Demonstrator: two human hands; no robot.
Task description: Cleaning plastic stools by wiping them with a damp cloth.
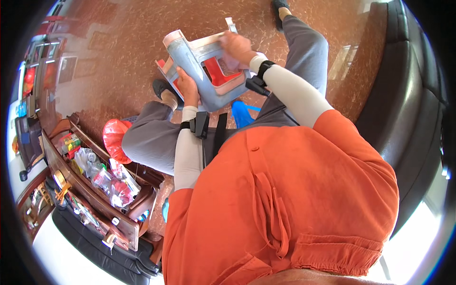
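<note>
A plastic stool [190, 66], grey-blue with red and pinkish parts, is held tilted above the floor, in front of my knees. My left hand [187, 87] grips its near left side, with the thumb lying on the grey-blue surface. My right hand [236, 44] is closed at the stool's upper right part and looks slightly blurred. A pale pinkish cloth [233, 62] shows under my right hand, pressed against the stool; the fingers partly hide it. Below the stool, a blue plastic object [243, 114] shows between my legs.
A dark leather sofa [377, 85] curves along the right. On the left stands a wooden table [89, 185] with a lower shelf of bagged items [103, 174]. A red plastic bag [115, 140] is beside my left knee. Another black sofa [96, 238] lies behind the table.
</note>
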